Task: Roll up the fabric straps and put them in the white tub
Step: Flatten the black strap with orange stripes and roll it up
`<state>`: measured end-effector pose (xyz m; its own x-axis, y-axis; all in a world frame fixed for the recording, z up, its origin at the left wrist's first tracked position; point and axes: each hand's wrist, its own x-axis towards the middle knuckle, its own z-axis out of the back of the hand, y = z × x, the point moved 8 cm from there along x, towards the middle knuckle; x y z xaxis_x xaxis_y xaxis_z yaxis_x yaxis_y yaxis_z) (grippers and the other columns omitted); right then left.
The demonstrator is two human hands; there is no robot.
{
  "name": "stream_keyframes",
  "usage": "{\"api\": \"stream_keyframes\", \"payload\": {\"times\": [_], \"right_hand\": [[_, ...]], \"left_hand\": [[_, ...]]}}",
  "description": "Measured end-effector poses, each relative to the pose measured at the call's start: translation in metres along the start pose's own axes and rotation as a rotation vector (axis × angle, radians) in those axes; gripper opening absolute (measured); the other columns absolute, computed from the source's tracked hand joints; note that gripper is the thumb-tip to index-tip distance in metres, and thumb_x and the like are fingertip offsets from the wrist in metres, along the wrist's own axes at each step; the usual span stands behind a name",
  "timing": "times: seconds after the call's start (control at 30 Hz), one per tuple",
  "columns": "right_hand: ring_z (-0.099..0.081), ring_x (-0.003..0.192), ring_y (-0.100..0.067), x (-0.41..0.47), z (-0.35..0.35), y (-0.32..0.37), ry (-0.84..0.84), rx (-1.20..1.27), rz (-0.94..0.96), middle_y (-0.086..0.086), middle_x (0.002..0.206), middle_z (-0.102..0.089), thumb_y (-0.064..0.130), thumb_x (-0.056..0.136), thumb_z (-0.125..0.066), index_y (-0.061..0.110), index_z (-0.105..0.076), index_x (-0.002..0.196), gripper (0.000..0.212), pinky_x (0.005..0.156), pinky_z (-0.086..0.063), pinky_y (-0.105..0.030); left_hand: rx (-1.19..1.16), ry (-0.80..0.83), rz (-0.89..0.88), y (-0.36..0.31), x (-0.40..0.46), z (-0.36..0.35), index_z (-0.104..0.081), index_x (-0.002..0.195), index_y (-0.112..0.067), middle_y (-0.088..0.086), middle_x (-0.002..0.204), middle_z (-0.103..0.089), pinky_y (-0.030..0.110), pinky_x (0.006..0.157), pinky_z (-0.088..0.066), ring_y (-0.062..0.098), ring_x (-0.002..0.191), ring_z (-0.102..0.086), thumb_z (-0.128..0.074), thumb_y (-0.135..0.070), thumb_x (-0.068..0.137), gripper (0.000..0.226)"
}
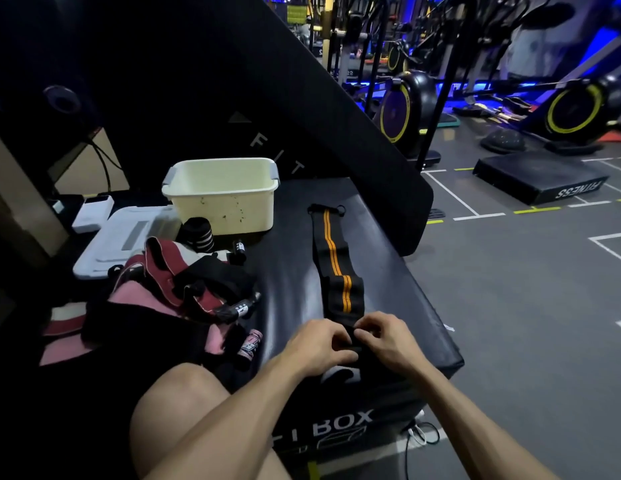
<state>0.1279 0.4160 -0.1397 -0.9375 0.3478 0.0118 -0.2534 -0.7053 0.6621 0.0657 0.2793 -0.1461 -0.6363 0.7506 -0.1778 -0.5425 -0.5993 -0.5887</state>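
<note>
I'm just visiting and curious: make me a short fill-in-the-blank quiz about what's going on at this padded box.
1. Both hands, the left hand and the right hand, pinch the near end of a black strap with two ____ stripes.
2. The white tub looks ____ inside.
3. A rolled black-and-white striped wrap stands just ____ the tub.

Missing words: orange; empty; outside

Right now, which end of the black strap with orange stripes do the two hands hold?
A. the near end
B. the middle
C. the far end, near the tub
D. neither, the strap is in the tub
A: both the left hand and the right hand pinch the strap at its near end; the rest lies flat toward the tub.
</note>
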Motion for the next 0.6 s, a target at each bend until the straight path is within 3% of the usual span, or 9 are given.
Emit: {"api": "stream_keyframes", "payload": {"times": [0.13,0.2,0.3,0.43,0.6], "right_hand": [[-0.065,0.079,0.003,-0.001,-0.001,-0.002,0.036,0.033,0.012,0.011,0.082,-0.072,0.019,0.084,-0.075,0.028,-0.072,0.084,0.009,0.072,-0.048,-0.013],[-0.065,0.082,0.000,-0.003,-0.002,-0.003,0.046,0.027,0.027,0.011,0.085,-0.071,0.022,0.084,-0.075,0.032,-0.071,0.083,0.010,0.075,-0.050,-0.018],[-0.063,0.083,0.002,0.000,-0.001,-0.003,0.091,0.016,0.029,0.013,0.086,-0.069,0.029,0.092,-0.069,0.027,-0.074,0.085,0.009,0.073,-0.046,-0.014],[-0.058,0.073,0.002,0.005,-0.001,0.001,0.182,-0.064,0.054,0.011,0.078,-0.064,0.025,0.088,-0.072,0.019,-0.076,0.089,0.007,0.070,-0.047,-0.020],[-0.055,0.065,0.001,0.007,-0.003,-0.004,0.250,-0.058,0.019,0.011,0.070,-0.063,0.023,0.085,-0.078,0.018,-0.075,0.086,0.005,0.061,-0.042,-0.014]], "left_hand": [[-0.018,0.036,0.009,-0.002,0.004,-0.005,-0.075,0.095,-0.036,-0.016,0.086,-0.069,0.034,0.084,-0.056,0.006,0.090,-0.066,-0.078,-0.051,0.078,0.023],[-0.060,0.062,0.011,-0.001,0.006,-0.006,-0.077,0.094,-0.036,-0.016,0.085,-0.071,0.027,0.079,-0.055,0.002,0.087,-0.066,-0.078,-0.053,0.079,0.022],[-0.096,0.070,0.024,-0.001,0.005,-0.006,-0.078,0.095,-0.034,-0.016,0.081,-0.070,0.018,0.073,-0.048,-0.003,0.079,-0.063,-0.078,-0.046,0.085,0.016],[-0.080,0.069,0.059,-0.001,0.004,-0.008,-0.075,0.086,-0.035,-0.017,0.078,-0.070,0.031,0.079,-0.058,0.000,0.081,-0.067,-0.084,-0.042,0.079,0.013],[-0.063,0.033,0.116,-0.006,-0.002,-0.012,-0.069,0.087,-0.038,-0.015,0.080,-0.071,0.033,0.080,-0.058,0.004,0.080,-0.067,-0.087,-0.037,0.075,0.021]]}}
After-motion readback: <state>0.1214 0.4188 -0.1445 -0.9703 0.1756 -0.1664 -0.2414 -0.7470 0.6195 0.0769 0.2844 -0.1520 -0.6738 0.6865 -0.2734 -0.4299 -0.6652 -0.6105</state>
